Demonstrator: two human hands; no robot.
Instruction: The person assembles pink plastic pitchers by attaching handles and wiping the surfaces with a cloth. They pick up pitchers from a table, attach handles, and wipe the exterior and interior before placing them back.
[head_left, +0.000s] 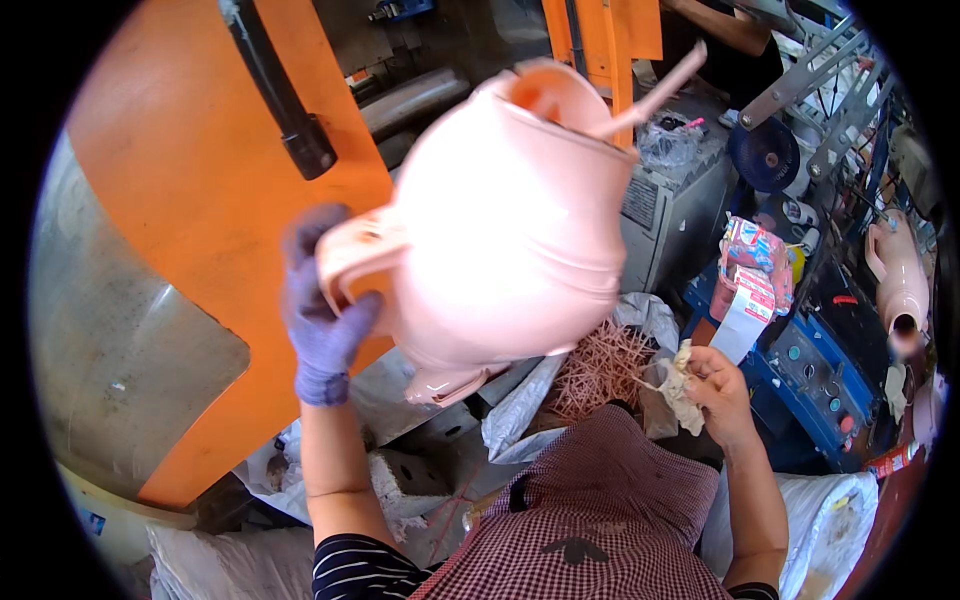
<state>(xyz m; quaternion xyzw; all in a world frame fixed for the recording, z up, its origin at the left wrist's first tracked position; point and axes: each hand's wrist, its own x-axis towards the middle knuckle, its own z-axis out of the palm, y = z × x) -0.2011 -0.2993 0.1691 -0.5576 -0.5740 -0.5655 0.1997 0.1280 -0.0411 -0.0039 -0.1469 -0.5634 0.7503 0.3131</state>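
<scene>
My left hand, in a purple-grey glove, is closed round the handle of a large, glossy pink plastic jug. The jug is tilted in the air before me. Its wide mouth faces up and away, a thin pink rod-like piece sticks out beside the mouth, and a flap of pink plastic hangs at its lower end. Bare and lower on the right, my right hand pinches a crumpled cream-coloured rag. The rag is apart from the jug.
Under the jug, a white sack holds many thin pink plastic strips. An orange machine panel stands at left. A blue control box and another pink plastic piece are at right. Beyond, a person's arm shows.
</scene>
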